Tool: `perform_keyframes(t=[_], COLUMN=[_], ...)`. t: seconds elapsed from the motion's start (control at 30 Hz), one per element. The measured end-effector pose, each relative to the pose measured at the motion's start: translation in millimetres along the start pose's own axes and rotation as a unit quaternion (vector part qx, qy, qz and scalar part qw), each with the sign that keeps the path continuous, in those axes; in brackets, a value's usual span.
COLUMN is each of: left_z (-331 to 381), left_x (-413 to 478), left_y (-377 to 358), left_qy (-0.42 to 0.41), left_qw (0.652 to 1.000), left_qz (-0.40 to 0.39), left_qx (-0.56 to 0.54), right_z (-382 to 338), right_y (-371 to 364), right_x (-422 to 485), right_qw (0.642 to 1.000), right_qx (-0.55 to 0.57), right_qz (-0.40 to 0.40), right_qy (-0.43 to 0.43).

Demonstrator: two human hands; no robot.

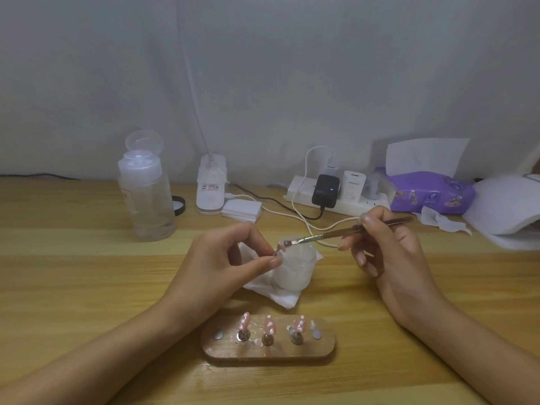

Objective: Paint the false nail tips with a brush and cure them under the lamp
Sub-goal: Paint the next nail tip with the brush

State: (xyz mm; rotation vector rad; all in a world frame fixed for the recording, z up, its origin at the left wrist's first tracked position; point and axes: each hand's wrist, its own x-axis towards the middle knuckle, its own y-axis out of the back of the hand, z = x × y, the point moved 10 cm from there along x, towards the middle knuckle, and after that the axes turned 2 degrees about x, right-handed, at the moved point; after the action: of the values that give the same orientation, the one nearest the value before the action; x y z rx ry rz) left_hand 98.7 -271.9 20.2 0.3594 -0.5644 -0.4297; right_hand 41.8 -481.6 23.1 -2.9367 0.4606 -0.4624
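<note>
Item in work: one false nail tip [281, 246] on a slim metal stem, being pinched between thumb and forefinger of the left hand [222, 258], just above the rim of the frosted jar [295, 270]. The right hand [385, 244] is gripping the brush [327, 235] pen-fashion, with its bristles meeting the tip over the jar. The wooden holder [268, 350], on the bench [87, 273] nearer the person than the jar, is carrying three pink dotted tips [270, 324]. The white hooded unit [502, 206], far right of the jar, is probably serving as the curing lamp. Risks pending: brush pressure may be twisting the lightly pinched tip loose, dropping it into the jar. An overloaded brush may be flooding its edges. A sinking wrist may be smearing the tips on the holder.
</note>
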Motion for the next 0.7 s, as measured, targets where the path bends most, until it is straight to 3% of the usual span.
perform_keyframes(t=[0.1,0.27,0.4,0.57,0.7], left_z=[-1,0,0,0,-1], left_x=[0,1,0,-1,-1], left_y=[0,-1,-1,-1,-1], left_qy=[0.002,0.0,0.0,-0.002,-0.004], left_qw=[1.0,1.0,1.0,1.0,1.0], left_qz=[-0.001,-0.003,-0.003,-0.003,0.0], left_qx=[-0.003,-0.005,-0.006,-0.004,-0.004], right_z=[-1,4,0,4,0], right_y=[-7,5,-5,6,-8], right_x=[-2,1,-2,-1,-3], right_qw=[1.0,1.0,1.0,1.0,1.0], right_qx=[-0.003,-0.007,-0.01,-0.002,0.001], right_qz=[-0.026,0.021,-0.016,0.024,-0.027], right_qy=[0.001,-0.014,-0.005,-0.014,-0.002])
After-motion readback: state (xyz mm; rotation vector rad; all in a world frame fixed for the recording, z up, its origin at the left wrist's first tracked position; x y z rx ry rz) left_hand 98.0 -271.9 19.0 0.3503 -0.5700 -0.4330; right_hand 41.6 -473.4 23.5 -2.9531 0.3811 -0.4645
